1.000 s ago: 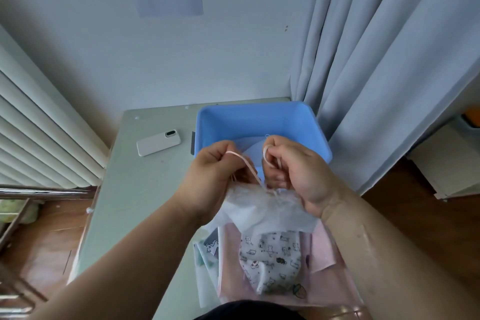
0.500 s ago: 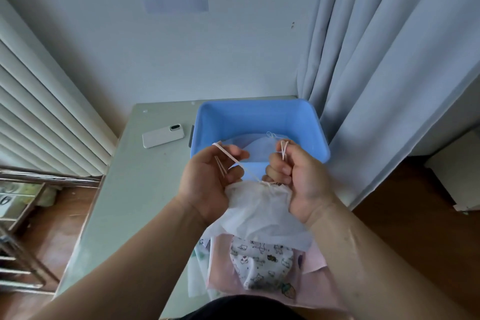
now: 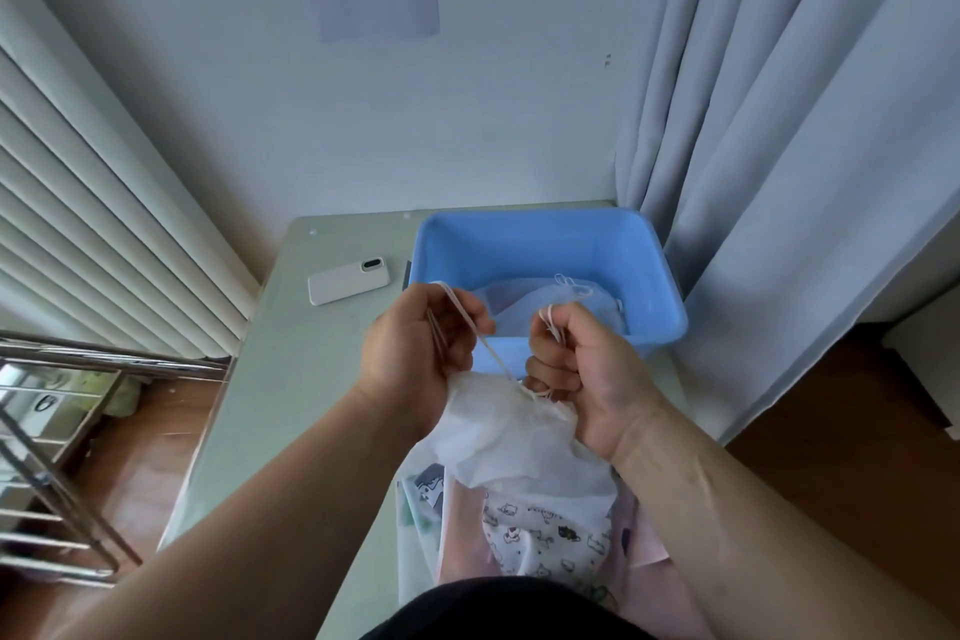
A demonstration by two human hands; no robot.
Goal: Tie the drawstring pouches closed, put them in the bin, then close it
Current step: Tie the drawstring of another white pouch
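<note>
Fingers (image 3: 467, 320) pinch drawstring (image 3: 491, 352) over pale table (image 3: 311, 379) — curtain (image 3: 779, 172) beside bin (image 3: 545, 244).

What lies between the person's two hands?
In the head view: the pale drawstring, running from the left hand down to the gathered neck of the white pouch beside the right hand.

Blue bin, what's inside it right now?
A pale see-through pouch lies in the bin, its cord on top. The left hand and right hand, pinching the strings of a white pouch, cover the near part of the inside; what lies there cannot be seen.
</note>
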